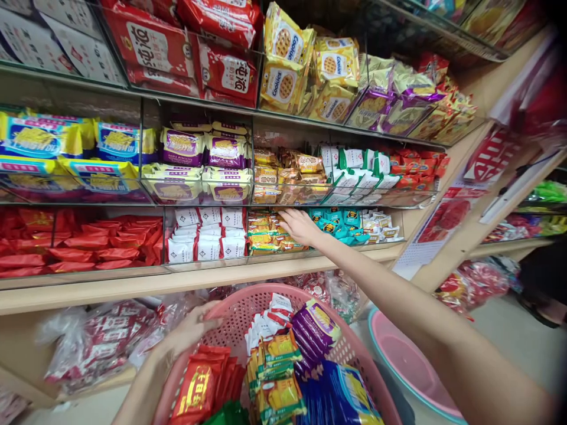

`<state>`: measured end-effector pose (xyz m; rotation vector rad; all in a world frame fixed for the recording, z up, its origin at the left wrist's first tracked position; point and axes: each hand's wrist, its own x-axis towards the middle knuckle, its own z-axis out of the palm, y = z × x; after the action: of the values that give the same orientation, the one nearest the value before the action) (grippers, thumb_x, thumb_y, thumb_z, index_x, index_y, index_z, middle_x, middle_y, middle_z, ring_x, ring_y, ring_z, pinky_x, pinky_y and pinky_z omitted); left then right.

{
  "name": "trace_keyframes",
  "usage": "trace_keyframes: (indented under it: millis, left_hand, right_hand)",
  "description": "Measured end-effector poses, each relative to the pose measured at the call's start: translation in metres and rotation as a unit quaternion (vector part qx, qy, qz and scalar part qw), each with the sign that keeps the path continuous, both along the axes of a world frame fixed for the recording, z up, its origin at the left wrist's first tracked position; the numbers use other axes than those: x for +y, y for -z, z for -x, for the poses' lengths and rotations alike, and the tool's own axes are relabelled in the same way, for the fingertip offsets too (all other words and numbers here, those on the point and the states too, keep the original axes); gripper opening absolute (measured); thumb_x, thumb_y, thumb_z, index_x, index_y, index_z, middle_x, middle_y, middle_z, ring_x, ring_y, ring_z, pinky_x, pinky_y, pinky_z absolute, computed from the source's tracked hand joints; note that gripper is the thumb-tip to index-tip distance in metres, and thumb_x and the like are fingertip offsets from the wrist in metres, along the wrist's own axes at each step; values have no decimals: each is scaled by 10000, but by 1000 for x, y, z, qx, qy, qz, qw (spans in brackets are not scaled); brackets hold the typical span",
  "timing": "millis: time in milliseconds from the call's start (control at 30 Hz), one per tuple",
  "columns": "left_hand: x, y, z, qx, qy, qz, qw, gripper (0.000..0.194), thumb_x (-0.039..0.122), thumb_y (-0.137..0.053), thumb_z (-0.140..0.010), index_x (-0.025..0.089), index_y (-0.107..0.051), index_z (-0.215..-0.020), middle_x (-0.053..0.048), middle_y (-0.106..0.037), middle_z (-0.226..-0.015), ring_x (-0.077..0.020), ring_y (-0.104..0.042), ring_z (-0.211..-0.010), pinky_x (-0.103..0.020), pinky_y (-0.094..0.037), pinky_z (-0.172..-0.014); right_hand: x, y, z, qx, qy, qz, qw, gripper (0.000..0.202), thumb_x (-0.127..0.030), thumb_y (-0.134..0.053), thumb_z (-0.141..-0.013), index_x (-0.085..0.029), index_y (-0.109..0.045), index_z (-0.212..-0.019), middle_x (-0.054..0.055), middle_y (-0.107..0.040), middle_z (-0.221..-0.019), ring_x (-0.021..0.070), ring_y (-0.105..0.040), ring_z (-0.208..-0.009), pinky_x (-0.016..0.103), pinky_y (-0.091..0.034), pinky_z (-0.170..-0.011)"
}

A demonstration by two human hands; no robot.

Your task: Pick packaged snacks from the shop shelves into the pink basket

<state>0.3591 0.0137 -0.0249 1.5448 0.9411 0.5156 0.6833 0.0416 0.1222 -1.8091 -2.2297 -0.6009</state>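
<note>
My right hand (pixel 300 228) is stretched out to the lowest shelf. Its fingers are extended and lie flat at the right side of a bin of yellow-and-green snack packets (pixel 262 230), with nothing visibly gripped. My left hand (pixel 191 328) holds the rim of a pink perforated plastic basket (pixel 233 307), its thumb and fingers at the upper left edge. Inside the basket are red packets (pixel 201 383), yellow-and-green packets (pixel 279 398), white packets (pixel 266 324), purple soda biscuit packets (pixel 313 330) and blue packets (pixel 343 392).
White packets (pixel 208 233) and teal packets (pixel 339 223) flank the bin under my right hand. Glass dividers and front edges separate the shelf bins. Plastic bags of goods (pixel 110 336) lie under the shelf. A pink tub with a blue rim (pixel 411 354) stands right of the basket.
</note>
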Motion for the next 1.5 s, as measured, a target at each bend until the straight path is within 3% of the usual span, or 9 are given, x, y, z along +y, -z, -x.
trace_keyframes:
  millis: [100, 200, 367, 667, 1067, 1267, 1367, 1500]
  left_hand:
    - [-1, -3, -2, -11, 8, -1, 1000, 601, 444, -713, -631, 189, -622, -1167, -92, -616, -1268, -280, -530, -1204, -393, -401, -1034]
    - [-1, -4, -3, -15, 17, -3, 1000, 575, 431, -707, -645, 191, -626, -1161, -94, -610, -1276, -279, -539, -1193, -397, -392, -1039]
    - [0, -2, -2, -13, 8, -3, 1000, 569, 413, -704, -630, 174, -635, -1141, -101, -607, -1278, -276, -547, -1183, -382, -410, -1017]
    - [2, -1, -4, -9, 12, -7, 1000, 537, 447, -708, -642, 208, -652, -1119, -70, -632, -1249, -278, -512, -1223, -380, -403, -1026]
    - [0, -2, -4, -6, -3, 15, 1000, 608, 465, -741, -582, 210, -649, -1126, -90, -638, -1237, -294, -507, -1229, -418, -380, -1050]
    - [1, 1, -1, 10, -7, 4, 1000, 583, 440, -727, -611, 217, -639, -1142, -74, -598, -1293, -292, -427, -1297, -418, -357, -1072]
    - [2, 3, 0, 1, -1, 7, 1000, 598, 446, -718, -621, 205, -627, -1161, -90, -600, -1289, -292, -454, -1276, -421, -366, -1065]
    - [4, 5, 0, -10, 9, 15, 1000, 609, 443, -715, -630, 199, -614, -1178, -100, -578, -1314, -293, -525, -1209, -409, -398, -1037]
  right_hand:
    - [20, 0, 5, -6, 40, 9, 999, 495, -409, -276, -959, -152, -381, -1368, 143, -501, -1350, 278, -451, -1199, 419, -293, -989]
    - [35, -3, 10, 4, 78, 19, 997, 474, -432, -279, -952, -166, -459, -1302, 153, -559, -1287, 291, -492, -1160, 434, -306, -965]
    - [46, -2, 7, 10, 87, 20, 996, 442, -417, -269, -953, -184, -508, -1242, 154, -594, -1236, 293, -504, -1147, 447, -306, -953]
    - [22, 6, 4, -7, 47, -14, 999, 445, -376, -249, -965, -149, -469, -1278, 148, -546, -1263, 282, -461, -1153, 417, -290, -979]
    - [16, 12, -3, -24, 30, -40, 998, 544, -474, -219, -958, -187, -673, -1038, 122, -513, -1301, 277, -400, -1181, 461, -270, -988]
    - [2, 16, -4, -51, -19, -69, 996, 534, -454, -217, -962, -141, -617, -1123, 152, -472, -1359, 269, -367, -1236, 469, -230, -1024]
    - [-9, 18, -7, -27, -48, -44, 998, 530, -452, -203, -965, -167, -623, -1118, 130, -460, -1384, 258, -330, -1286, 469, -216, -1037]
    - [-13, 15, -16, 91, -41, -12, 995, 532, -435, -194, -969, -159, -637, -1075, 116, -528, -1317, 229, -417, -1237, 399, -285, -1018]
